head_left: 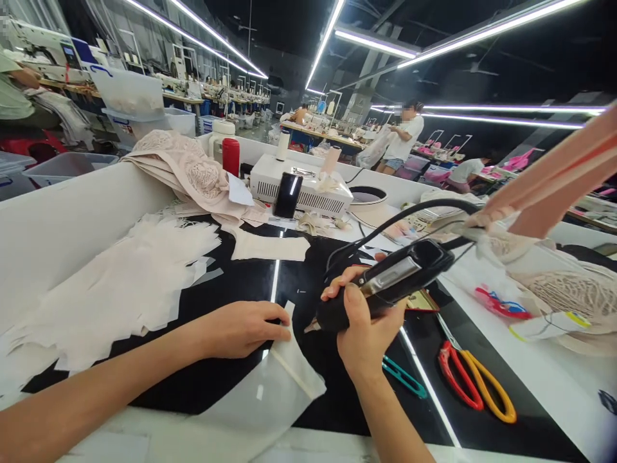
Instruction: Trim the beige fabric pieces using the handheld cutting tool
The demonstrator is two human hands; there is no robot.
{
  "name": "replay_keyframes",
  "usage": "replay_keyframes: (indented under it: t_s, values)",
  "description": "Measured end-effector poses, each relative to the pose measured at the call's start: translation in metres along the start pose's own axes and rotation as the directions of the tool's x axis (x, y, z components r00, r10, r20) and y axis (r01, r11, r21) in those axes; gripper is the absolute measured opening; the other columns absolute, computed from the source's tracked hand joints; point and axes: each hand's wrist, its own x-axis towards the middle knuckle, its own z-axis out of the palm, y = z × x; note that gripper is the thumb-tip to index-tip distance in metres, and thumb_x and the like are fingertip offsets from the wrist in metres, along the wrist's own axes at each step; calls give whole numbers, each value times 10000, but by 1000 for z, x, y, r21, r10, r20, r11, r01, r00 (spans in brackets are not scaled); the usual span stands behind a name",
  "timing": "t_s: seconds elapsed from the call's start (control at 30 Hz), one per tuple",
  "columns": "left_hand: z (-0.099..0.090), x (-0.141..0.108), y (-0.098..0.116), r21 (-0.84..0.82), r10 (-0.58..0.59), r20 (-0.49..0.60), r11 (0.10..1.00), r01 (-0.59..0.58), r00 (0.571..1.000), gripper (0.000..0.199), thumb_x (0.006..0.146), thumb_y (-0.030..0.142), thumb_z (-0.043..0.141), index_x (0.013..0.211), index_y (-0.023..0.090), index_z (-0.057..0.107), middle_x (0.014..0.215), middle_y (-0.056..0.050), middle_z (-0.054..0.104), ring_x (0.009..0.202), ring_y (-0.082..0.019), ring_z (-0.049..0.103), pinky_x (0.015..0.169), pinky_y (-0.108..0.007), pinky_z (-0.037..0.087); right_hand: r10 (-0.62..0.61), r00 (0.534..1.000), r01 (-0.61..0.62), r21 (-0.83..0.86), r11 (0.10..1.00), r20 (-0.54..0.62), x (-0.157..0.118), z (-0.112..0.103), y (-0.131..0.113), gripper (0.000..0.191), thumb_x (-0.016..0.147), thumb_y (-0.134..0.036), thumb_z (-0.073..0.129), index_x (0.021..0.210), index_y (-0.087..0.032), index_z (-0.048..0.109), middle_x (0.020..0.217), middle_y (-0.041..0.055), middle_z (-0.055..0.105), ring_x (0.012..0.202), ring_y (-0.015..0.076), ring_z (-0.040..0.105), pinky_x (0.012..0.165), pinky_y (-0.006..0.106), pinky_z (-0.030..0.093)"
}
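My right hand is wrapped around a black corded handheld tool with a narrow metal tip. The tip points down and left, close to a sheer white fabric piece on the glossy black work surface. Fingers bent and close together, my left hand rests at the narrow upper end of this piece, its fingertips on the fabric. A cream strip lies across the piece. Farther back is a cream fabric piece. Right of my right hand lie a teal cutter and red-and-orange-handled scissors.
A heap of white cut pieces covers the left side. Behind stand a phone, a white vented box and a red cup. Lace fabric lies at the back left. The tool's cable arches rightward.
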Motion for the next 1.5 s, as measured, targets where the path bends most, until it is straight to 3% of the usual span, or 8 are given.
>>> replay_keyframes:
  t_s: [0.33, 0.53, 0.73, 0.87, 1.1, 1.2, 1.3, 1.5]
  values:
    - [19, 16, 19, 87, -40, -204, 994, 59, 978, 211, 1051, 108, 528, 1072, 216, 708, 1030, -40, 697, 945, -197, 670, 897, -305, 541, 5, 1000, -4, -264, 965, 4, 11, -21, -3, 441, 887, -446, 787, 1211, -262, 550, 1079, 24, 706, 871, 175, 687, 854, 357, 609]
    - [33, 30, 44, 171, -116, -120, 976, 136, 986, 152, 926, 103, 728, 1026, 218, 726, 1109, -23, 739, 1047, -219, 716, 976, -326, 572, 43, 981, 49, -459, 887, 188, 4, -41, -6, 518, 981, -476, 669, 1429, -250, 541, 1305, 79, 711, 1173, 231, 688, 1042, 398, 573]
    - [45, 24, 39, 355, -18, -131, 932, 65, 991, 270, 943, 15, 581, 980, 245, 716, 1033, -14, 739, 1075, -227, 699, 983, -346, 559, 143, 944, 122, -717, 687, 298, -14, -105, -10, 512, 976, -364, 690, 1470, -283, 582, 1420, 94, 678, 1294, 267, 653, 1106, 452, 554]
    - [46, 23, 42, 416, 40, -194, 908, 45, 980, 310, 974, -4, 471, 930, 225, 675, 911, -14, 693, 891, -225, 677, 875, -354, 528, 212, 931, 154, -848, 507, 296, -25, -151, -13, 454, 944, -336, 740, 1388, -266, 676, 1349, 114, 716, 1276, 337, 662, 1105, 546, 550]
    - [48, 21, 43, 398, -113, -173, 901, 174, 978, 195, 1012, 81, 560, 899, 213, 649, 815, -8, 646, 699, -210, 591, 675, -349, 397, 297, 895, 244, -923, 299, 333, -38, -183, 4, 260, 967, -290, 697, 1214, -241, 762, 1095, 108, 753, 999, 322, 725, 912, 500, 609]
    - [43, 19, 44, 304, -299, -155, 892, 334, 941, 16, 1014, 221, 673, 1005, 209, 669, 873, -15, 670, 744, -222, 608, 696, -340, 392, 309, 889, 245, -921, 303, 338, -40, -184, 10, 224, 1019, -303, 590, 1156, -232, 752, 1021, 103, 728, 948, 317, 704, 872, 505, 590]
    - [30, 20, 48, 100, -425, -26, 899, 426, 905, 187, 1009, 343, 719, 911, 200, 650, 888, -2, 685, 815, -217, 635, 728, -314, 406, 314, 887, 223, -910, 350, 339, -42, -186, 10, 229, 1042, -375, 537, 1057, -240, 721, 980, 89, 703, 941, 300, 692, 872, 480, 574]
    - [14, 24, 61, -366, -555, 76, 757, 541, 828, 94, 911, 318, 755, 905, 225, 741, 900, 36, 731, 880, -185, 661, 782, -266, 412, 338, 883, 167, -890, 423, 326, -45, -187, -4, 185, 1012, -402, 564, 912, -261, 632, 899, 43, 680, 831, 247, 682, 770, 390, 566]
